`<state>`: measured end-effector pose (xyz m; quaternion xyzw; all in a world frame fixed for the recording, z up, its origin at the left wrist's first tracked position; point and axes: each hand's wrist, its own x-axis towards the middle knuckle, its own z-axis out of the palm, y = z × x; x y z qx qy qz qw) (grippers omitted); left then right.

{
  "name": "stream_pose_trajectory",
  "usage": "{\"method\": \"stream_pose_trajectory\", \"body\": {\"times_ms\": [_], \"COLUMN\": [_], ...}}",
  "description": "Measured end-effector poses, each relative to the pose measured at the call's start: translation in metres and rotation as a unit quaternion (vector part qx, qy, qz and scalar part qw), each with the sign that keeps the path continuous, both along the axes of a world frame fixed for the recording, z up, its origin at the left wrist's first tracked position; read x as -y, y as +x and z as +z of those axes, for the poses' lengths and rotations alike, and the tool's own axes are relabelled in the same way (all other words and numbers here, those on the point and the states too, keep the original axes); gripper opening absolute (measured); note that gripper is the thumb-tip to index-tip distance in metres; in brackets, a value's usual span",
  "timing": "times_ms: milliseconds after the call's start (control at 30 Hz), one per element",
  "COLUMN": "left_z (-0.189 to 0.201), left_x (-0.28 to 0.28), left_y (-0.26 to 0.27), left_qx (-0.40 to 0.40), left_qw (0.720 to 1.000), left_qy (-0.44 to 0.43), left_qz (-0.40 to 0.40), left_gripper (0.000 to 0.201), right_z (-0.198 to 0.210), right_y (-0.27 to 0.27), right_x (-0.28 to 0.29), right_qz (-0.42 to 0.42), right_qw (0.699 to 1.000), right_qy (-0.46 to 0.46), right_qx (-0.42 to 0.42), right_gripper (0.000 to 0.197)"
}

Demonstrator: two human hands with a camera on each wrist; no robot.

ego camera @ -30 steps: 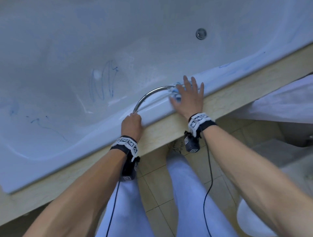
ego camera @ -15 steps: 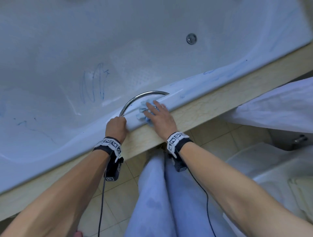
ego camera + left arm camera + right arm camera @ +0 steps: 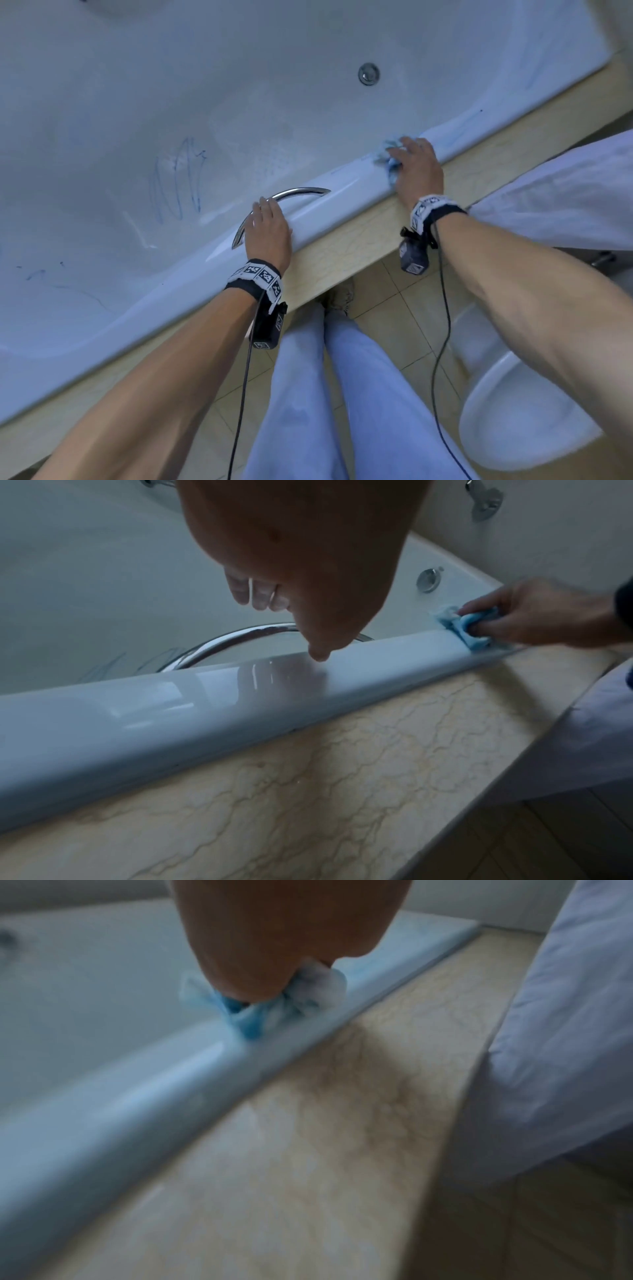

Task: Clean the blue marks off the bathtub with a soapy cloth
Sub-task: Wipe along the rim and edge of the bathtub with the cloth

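The white bathtub (image 3: pixel 239 85) has blue scribbles (image 3: pixel 181 181) on its inner wall and fainter blue marks (image 3: pixel 460 132) on the near rim. My right hand (image 3: pixel 416 168) grips a bunched blue soapy cloth (image 3: pixel 390 159) and presses it onto the rim, just left of those rim marks. The left wrist view shows the cloth (image 3: pixel 460 627) pinched under the right hand's fingers (image 3: pixel 479 628); foam shows on the cloth (image 3: pixel 253 1015) in the right wrist view. My left hand (image 3: pixel 269 229) rests on the rim over the chrome grab handle (image 3: pixel 301 192), fingers (image 3: pixel 260 593) straight and hanging inside the tub.
A beige marble ledge (image 3: pixel 342 253) runs along the tub's near side. A white sheet (image 3: pixel 565 198) covers something at the right, and a white toilet (image 3: pixel 513 411) stands below it. A chrome fitting (image 3: pixel 369 73) sits on the far tub wall. More blue marks (image 3: pixel 37 274) lie far left.
My right hand slid the cloth rightward along the rim, away from the handle. My left hand moved from the handle's left end to lie over the handle with straighter fingers.
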<state>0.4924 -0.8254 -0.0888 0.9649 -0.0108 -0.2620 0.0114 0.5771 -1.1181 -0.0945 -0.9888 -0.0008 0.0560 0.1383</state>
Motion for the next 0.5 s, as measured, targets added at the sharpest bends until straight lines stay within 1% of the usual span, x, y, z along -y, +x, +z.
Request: {"method": "stream_pose_trajectory", "body": {"times_ms": [33,67,100,133,167,200,267,300,367,400,433,500], "left_z": [-0.002,-0.002,0.001,0.004,0.006,0.010,0.013,0.010,0.007,0.008,0.009,0.008], "left_x": [0.001,0.003,0.004,0.005,0.005,0.005,0.007,0.008,0.009,0.009,0.009,0.008], "left_y": [0.001,0.001,0.001,0.001,-0.001,-0.002,-0.002,-0.002,0.003,0.009,0.016,0.030], "left_qx": [-0.002,-0.013,-0.027,-0.038,-0.041,-0.038,-0.021,-0.001,0.039,0.049,0.052,0.033], "left_qw": [1.000,1.000,0.999,0.997,0.996,0.996,0.996,0.996,0.996,0.996,0.996,0.998], "left_qy": [0.011,0.019,0.025,0.033,0.036,0.023,-0.007,-0.016,-0.037,-0.052,-0.063,-0.049], "left_qz": [0.004,-0.002,-0.023,-0.051,-0.071,-0.076,-0.084,-0.091,-0.076,-0.058,-0.044,-0.032], "left_gripper": [0.065,0.058,0.045,0.030,0.021,0.019,0.025,0.025,0.017,0.017,0.024,0.054], "right_z": [0.002,0.006,0.009,0.012,0.015,0.016,0.012,0.005,-0.009,-0.014,-0.018,-0.022], "right_y": [0.012,0.021,0.027,0.032,0.035,0.034,0.028,0.024,0.019,0.021,0.025,0.034], "right_x": [-0.003,-0.011,-0.022,-0.036,-0.055,-0.075,-0.114,-0.128,-0.146,-0.151,-0.152,-0.153], "right_qz": [-0.021,-0.038,-0.048,-0.044,-0.018,0.022,0.086,0.106,0.117,0.113,0.106,0.103], "right_qw": [1.000,0.999,0.998,0.997,0.996,0.995,0.987,0.983,0.974,0.970,0.966,0.960], "right_qy": [0.007,0.024,0.044,0.063,0.081,0.099,0.110,0.096,0.059,0.049,0.041,0.029], "right_qx": [-0.005,-0.010,-0.008,-0.008,-0.014,-0.027,-0.075,-0.114,-0.184,-0.211,-0.234,-0.259], "right_gripper": [0.037,0.037,0.036,0.036,0.037,0.038,0.038,0.034,0.024,0.022,0.021,0.021]}}
